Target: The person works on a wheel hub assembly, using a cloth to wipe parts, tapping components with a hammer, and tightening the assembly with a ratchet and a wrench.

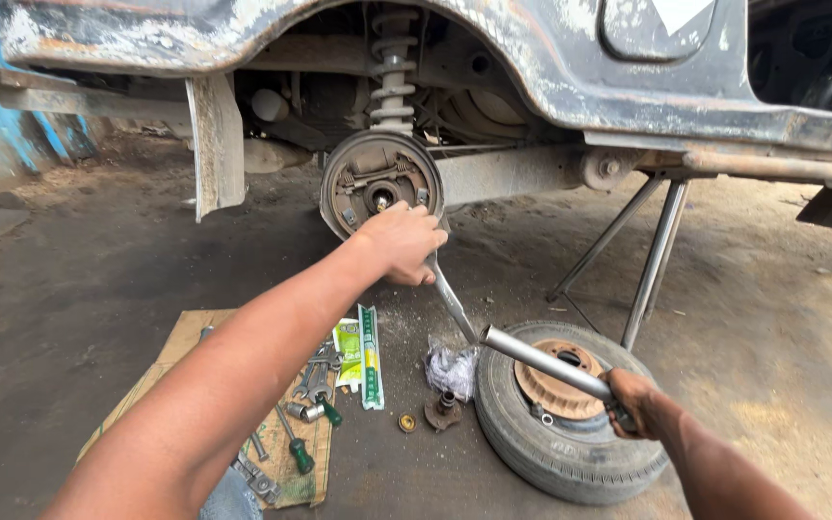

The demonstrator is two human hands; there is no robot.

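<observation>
Landmark: the removed black-tyred wheel with rusty steel rim [570, 424], lying flat on the dirt floor.

Nearest, at the wheel's right edge: right hand [631, 395] closed tight round the lower end of a long grey steel pipe [543, 364]. Pipe runs up-left across the wheel's rim and off its far-left edge.

Left of wheel, near side: flattened brown cardboard sheet [185, 342] carrying loose spanners and green-handled screwdrivers [299, 453], plus green-and-white packets [358, 354]. Btwn cardboard and wheel: crumpled plastic bag [452, 368] and a small rusty hub part [443, 412] on the ground.

Beyond wheel's far-left edge: pipe is sleeved over a flat silver wrench handle [452, 300], which carries the same line up-left. Long axis of pipe + wrench = one diagonal, low-right at the wheel to high-left at the hub. Left hand [403, 243] is clenched over the wrench's upper end, just below the bare round brake backing plate w/ shoes and springs [377, 188]. Left hand nearer the hub; right hand holds the far lever end. What the wrench head bites on is hidden behind the left hand.

Further back: coil spring strut above the plate; bare-metal car body [551, 58] overhead.

Clearance: grey steel stand legs [652, 255] rise just behind wheel's far-right edge, close to the pipe. Open dirt to the wheel's right and beyond the cardboard.
</observation>
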